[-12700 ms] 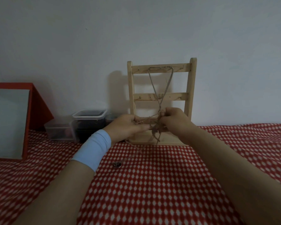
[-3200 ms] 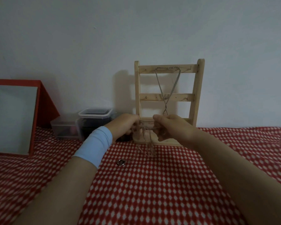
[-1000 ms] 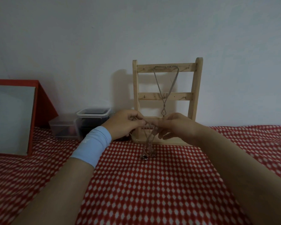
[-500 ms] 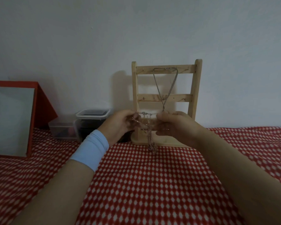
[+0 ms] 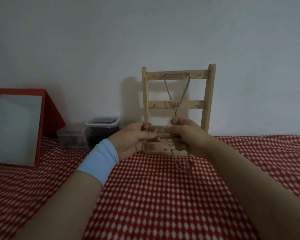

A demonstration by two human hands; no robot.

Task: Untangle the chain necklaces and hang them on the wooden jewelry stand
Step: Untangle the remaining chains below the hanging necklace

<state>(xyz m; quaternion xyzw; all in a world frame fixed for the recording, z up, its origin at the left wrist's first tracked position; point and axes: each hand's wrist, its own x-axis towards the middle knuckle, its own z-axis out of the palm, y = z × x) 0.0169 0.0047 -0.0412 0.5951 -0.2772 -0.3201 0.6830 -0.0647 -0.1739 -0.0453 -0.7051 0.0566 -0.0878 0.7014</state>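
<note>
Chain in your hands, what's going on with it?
A person is working a tangled chain apart. The left hand and the right hand both pinch it in front of the wooden stand, and a loop dangles over the red checked cloth. Another necklace already hangs from the stand's top bar.

- Jewelry stand (image 5: 208,101): pale bare wood, matt, with visible grain.
- Hung necklace (image 5: 170,94) and tangled chains (image 5: 156,132): fine metal links, faintly shiny.
- Tablecloth (image 5: 154,196): matt printed cloth.
- Wristband (image 5: 99,161): smooth fabric.
- Containers (image 5: 102,125) at the tablecloth's back edge: translucent plastic.
- Mirror (image 5: 18,129): glossy glass.
</note>
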